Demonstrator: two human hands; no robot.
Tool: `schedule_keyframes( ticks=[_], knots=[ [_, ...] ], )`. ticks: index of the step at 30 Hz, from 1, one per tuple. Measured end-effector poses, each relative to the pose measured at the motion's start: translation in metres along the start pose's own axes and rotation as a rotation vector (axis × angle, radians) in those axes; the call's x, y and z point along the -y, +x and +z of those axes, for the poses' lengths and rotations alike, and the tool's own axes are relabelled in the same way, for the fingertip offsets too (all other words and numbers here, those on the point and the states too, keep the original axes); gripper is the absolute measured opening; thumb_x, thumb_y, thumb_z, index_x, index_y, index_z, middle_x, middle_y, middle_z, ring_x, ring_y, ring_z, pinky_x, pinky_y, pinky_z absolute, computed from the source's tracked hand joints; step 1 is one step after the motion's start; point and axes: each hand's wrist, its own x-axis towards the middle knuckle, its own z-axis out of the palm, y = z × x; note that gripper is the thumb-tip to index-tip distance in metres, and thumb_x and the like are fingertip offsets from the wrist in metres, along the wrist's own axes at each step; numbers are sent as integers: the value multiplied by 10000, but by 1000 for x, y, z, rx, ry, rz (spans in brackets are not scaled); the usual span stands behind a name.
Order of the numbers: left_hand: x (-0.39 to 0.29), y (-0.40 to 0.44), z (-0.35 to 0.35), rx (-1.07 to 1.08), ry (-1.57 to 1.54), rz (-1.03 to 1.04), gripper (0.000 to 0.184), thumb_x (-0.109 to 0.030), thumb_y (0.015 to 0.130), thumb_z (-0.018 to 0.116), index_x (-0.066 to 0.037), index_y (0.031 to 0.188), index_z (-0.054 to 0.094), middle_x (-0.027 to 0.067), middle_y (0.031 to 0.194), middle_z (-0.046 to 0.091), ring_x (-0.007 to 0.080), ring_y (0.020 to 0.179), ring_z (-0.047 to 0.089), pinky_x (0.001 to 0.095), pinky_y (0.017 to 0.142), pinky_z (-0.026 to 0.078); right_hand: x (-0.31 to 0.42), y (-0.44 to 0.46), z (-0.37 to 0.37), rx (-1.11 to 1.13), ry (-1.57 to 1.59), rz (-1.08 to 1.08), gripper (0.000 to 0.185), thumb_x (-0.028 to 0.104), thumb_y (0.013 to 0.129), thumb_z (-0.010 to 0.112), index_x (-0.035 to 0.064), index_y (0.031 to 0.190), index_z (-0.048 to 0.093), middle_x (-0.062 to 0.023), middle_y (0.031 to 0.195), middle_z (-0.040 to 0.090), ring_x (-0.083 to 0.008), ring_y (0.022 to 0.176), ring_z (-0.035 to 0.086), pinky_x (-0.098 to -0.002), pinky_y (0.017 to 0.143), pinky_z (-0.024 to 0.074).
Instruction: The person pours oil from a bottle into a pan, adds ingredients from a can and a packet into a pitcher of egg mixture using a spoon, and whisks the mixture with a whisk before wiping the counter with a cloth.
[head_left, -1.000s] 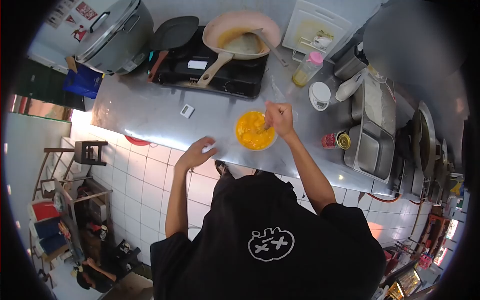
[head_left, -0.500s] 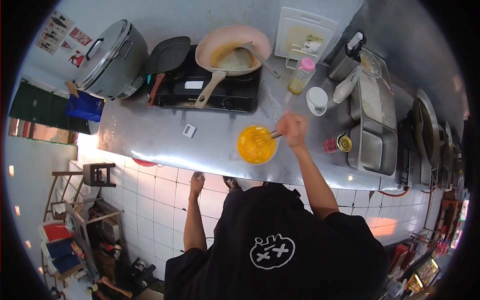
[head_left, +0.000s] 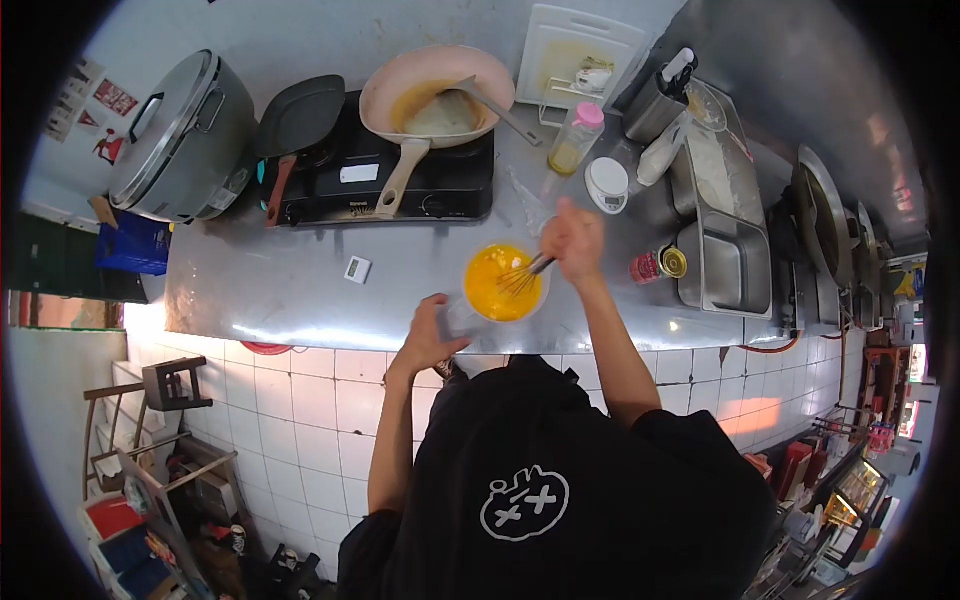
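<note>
My right hand (head_left: 573,243) is closed round the handle of a wire whisk (head_left: 522,277). The whisk's wires are tilted down into a yellow-orange beaten egg mixture (head_left: 490,288), which has pale froth on top. A pale, partly see-through bowl (head_left: 545,295) holds the mixture near the front of the counter. My left hand (head_left: 432,335) is at the counter's front edge, just left of the bowl, with thumb and fingers apart and nothing visible between them. Whether its fingertips touch the bowl I cannot tell.
The steel counter (head_left: 400,310) carries a small white timer (head_left: 357,269), a gas stove (head_left: 460,180) with a pink pan (head_left: 380,95) and grey pan (head_left: 300,115), a pink-capped bottle (head_left: 568,150), a white scale (head_left: 607,185), a can (head_left: 650,267) and metal trays (head_left: 735,265). A rice cooker (head_left: 185,140) stands left.
My left hand has risen from below the counter edge to beside the bowl, its fingers spreading. My right hand still grips the whisk in the egg. The whole view has shifted slightly.
</note>
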Motion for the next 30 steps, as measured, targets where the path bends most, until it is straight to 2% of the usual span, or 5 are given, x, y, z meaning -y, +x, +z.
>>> schedule_keyframes(
  ticks=[5,17,19,22,30],
  knots=[
    [-28,41,1,238,-199,-176,412,-237,757,762,33,1056,674,213,939,696,300,879,686,362,816,526,-33,-14,8,52,-184,5,568,323,1001,544,93,501,400,-37,441,421,-117,363,372,-279,390,271],
    [-2,39,49,-126,-173,-39,223,-192,725,706,19,770,645,137,551,585,195,452,499,374,505,418,-25,-21,-11,-341,-146,-191,545,265,1024,498,115,504,431,-20,450,423,-157,376,400,-300,396,311],
    [-5,37,50,-137,-221,-12,249,-220,743,725,12,713,641,101,571,601,176,469,496,373,495,407,-69,-24,-15,-160,-560,-388,530,273,995,556,113,505,435,11,472,464,-104,403,413,-283,397,309],
    [-26,41,43,-93,-351,-51,204,-127,751,723,73,775,693,35,684,676,90,583,548,321,544,463,21,-27,18,-295,191,-58,586,301,1009,525,96,487,358,20,440,414,-107,374,384,-292,375,295],
    [4,36,71,-180,-362,-104,158,-12,692,661,127,765,664,115,681,662,154,598,567,370,555,461,26,-25,32,-350,-278,-285,608,312,1025,490,101,473,347,29,434,364,-71,420,314,-304,393,262]
  ],
)
